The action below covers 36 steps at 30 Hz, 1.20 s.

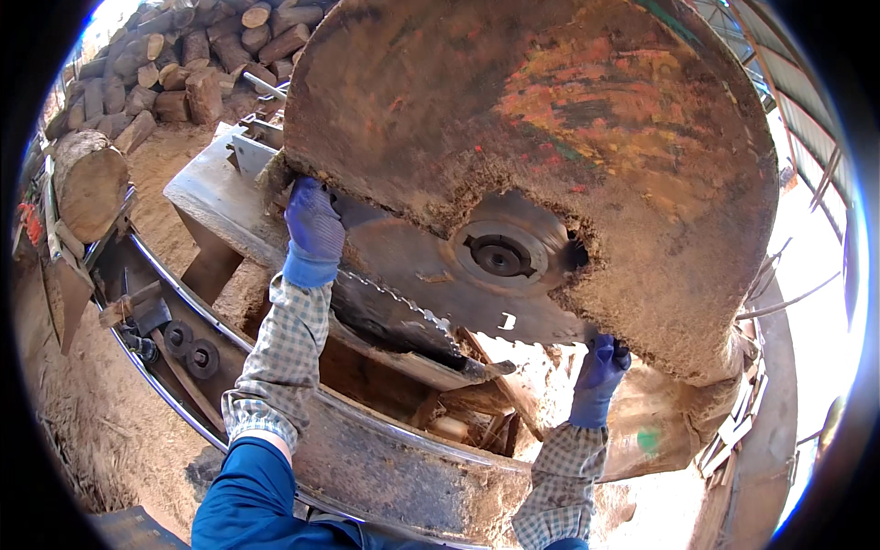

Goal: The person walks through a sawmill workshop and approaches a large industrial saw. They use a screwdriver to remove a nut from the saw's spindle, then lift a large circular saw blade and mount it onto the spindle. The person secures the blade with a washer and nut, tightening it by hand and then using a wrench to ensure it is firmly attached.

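The camera sits on the person's head, close in front of the round saw blade (394, 249). It looks down and forward at the blade's flat side (with a very wide eye, so straight things look bent).

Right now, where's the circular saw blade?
Centre of the head view: the circular saw blade is partly covered by the big rusty guard, between the left hand and the right hand.

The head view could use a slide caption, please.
Gloved left hand and right hand at a weathered guard partly covering a toothed blade.
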Available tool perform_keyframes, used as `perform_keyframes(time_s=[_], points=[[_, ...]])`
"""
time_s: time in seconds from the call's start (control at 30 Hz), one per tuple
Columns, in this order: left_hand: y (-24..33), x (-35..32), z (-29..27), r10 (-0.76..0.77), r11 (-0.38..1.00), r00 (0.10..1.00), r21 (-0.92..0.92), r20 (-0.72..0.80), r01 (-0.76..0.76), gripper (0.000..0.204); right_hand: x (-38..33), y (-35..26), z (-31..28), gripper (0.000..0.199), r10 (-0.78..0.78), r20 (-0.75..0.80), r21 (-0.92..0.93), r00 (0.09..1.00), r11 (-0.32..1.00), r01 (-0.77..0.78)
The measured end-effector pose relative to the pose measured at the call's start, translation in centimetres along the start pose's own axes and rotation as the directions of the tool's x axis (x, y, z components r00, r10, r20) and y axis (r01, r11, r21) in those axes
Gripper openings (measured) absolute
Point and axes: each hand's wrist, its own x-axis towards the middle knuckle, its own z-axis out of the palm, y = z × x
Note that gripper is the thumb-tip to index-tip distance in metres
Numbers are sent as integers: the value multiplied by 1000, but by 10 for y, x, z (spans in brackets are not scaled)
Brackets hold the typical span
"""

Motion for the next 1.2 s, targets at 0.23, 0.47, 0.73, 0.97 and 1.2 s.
perform_keyframes(time_s=[0.23, 0.47, 0.73, 0.97, 1.2], points=[[11, -4, 7, -122, 940, 992, -325, -31, 105, 40, 4, 6, -11, 46, -52, 32, -96, 998, 994, 54], [53, -5, 6, -114, 922, 993, 377, 44, 89, 39, 1, 2, -13, 40, -63, 20, -36, 998, 997, 64], [23, -8, 6, -116, 819, 993, -565, 17, 105, 40, 0, 7, -14, 37, -7, 81, -77, 997, 997, 13], [19, -3, -3, -239, 703, 970, -682, 42, 203, 39, -10, -16, 20, 72, 98, 112, 37, 989, 994, -103], [96, -49, -47, -312, 725, 937, -597, 158, 342, 43, -78, -11, -30, 49, 483, -17, -117, 875, 869, -482]])
